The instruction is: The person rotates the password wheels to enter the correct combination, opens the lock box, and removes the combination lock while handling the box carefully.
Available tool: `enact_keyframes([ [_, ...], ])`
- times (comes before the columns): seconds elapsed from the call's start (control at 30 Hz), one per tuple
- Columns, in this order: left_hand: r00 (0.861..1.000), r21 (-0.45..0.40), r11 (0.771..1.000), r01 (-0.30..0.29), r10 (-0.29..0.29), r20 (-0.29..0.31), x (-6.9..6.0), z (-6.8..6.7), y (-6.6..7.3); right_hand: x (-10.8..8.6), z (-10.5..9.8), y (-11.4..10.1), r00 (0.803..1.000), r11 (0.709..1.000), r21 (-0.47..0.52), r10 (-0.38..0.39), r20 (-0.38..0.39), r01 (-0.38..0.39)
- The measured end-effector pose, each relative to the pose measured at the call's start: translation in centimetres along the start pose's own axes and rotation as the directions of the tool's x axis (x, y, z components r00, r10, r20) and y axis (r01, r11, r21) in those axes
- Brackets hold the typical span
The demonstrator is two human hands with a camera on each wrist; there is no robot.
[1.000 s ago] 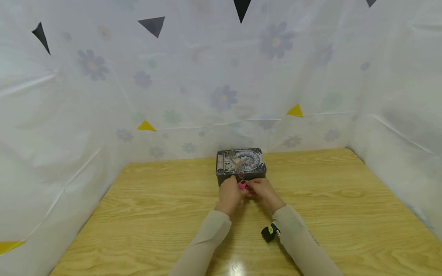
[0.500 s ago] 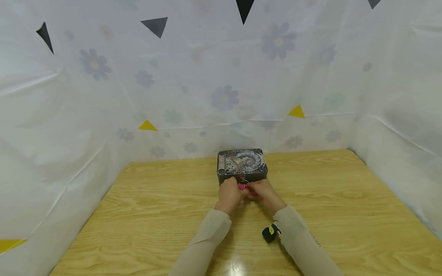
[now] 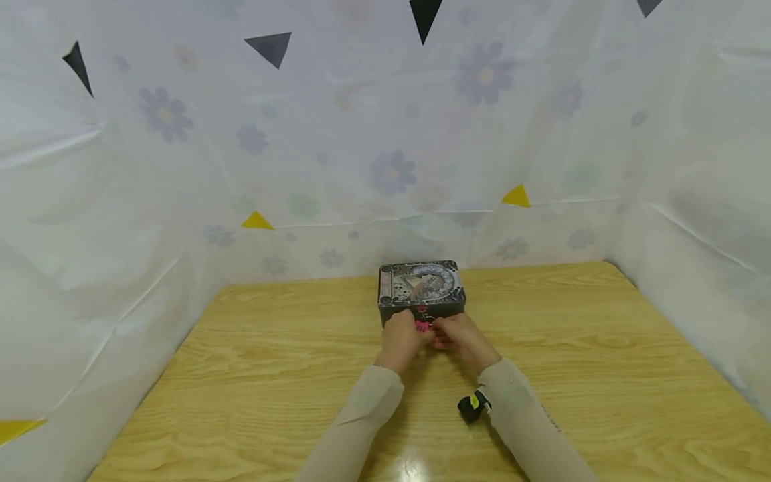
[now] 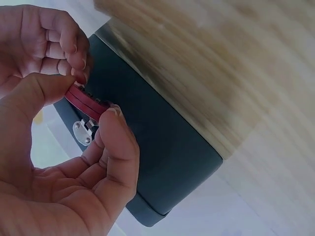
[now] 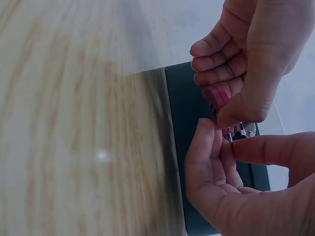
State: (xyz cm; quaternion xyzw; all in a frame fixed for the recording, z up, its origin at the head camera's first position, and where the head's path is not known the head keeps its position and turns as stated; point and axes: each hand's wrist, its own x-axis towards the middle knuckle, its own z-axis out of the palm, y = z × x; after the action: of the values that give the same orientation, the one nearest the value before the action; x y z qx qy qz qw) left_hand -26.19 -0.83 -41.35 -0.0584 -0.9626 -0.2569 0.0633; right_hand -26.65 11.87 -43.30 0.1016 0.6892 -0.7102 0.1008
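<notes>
A small pinkish-red combination padlock with number dials sits at the metal latch on the front of a dark tin box. My left hand pinches the padlock body between thumb and forefinger. From the other side, my right hand has its curled fingers at the padlock. In the right wrist view its thumb touches the thin metal shackle, and its forefinger tip is close beside the dials. Whether the shackle passes through the latch is hard to make out.
The box stands at the back of a wood-grain table, near a white flowered sheet that hangs behind and at both sides. Beside my right sleeve is a small black object with a yellow mark.
Both hands stay at the padlock in front of the box. Slightly less of the padlock and its shackle shows between them in the head view. The box has not moved.
</notes>
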Motion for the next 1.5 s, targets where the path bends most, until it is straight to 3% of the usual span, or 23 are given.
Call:
enact_keyframes([
  [0.33, 1.0, -0.026, 1.0, -0.011, 0.011, 0.012, 0.0, -0.2, 0.3, -0.6, -1.0, -1.0, 0.996, 0.992, -0.117, -0.042, 0.08, 0.052],
  [0.67, 0.994, -0.096, 0.994, -0.053, 0.061, 0.091, -0.2, -1.1, 0.2, -0.7, -2.0, -1.9, 0.972, 0.968, -0.212, -0.087, 0.218, 0.134],
  [1.17, 0.976, -0.182, 0.969, -0.165, 0.188, 0.115, 0.0, -1.1, -0.6, -0.8, -2.9, -2.4, 0.946, 0.946, -0.236, -0.151, 0.286, 0.222],
  [1.5, 0.962, -0.191, 0.966, -0.172, 0.207, 0.176, 0.0, -1.1, -0.7, -0.7, -3.0, -2.3, 0.941, 0.922, -0.294, -0.162, 0.298, 0.252],
])
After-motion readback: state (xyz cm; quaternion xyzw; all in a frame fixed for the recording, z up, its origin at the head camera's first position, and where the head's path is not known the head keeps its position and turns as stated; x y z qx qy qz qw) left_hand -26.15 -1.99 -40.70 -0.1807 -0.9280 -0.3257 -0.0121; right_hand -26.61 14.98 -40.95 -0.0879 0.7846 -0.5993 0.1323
